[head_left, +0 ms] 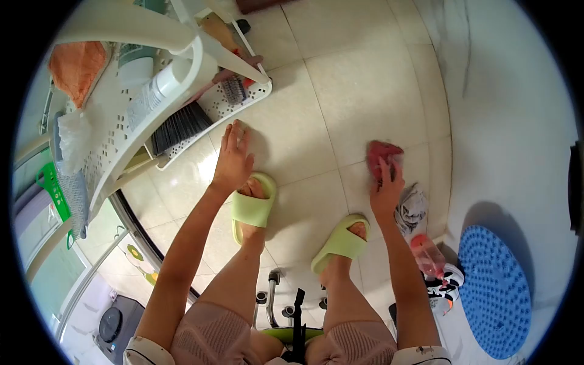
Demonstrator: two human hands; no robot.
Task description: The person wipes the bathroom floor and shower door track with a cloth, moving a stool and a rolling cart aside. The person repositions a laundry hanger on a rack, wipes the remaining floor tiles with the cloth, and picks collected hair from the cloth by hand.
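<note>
My right hand (pixel 387 184) is closed at the fingers over a crumpled dark-red cloth (pixel 382 153), low by the floor tiles; motion smears it a little. My left hand (pixel 233 159) reaches forward with its fingers stretched out and nothing in it. It is close to the front edge of a white plastic rack (pixel 265 91). On the rack's low shelf are a black-bristled brush (pixel 181 126) and a hairbrush (pixel 233 91). A crumpled grey-white cloth (pixel 412 207) lies on the floor just behind my right hand.
Two green slippers (pixel 253 210) are on my feet. At the right stand a pink bottle (pixel 427 257), a black-and-white shoe (pixel 449 280) and a blue studded mat (pixel 496 292) against the wall (pixel 505 152). A wheeled stool base (pixel 274 298) is beneath me.
</note>
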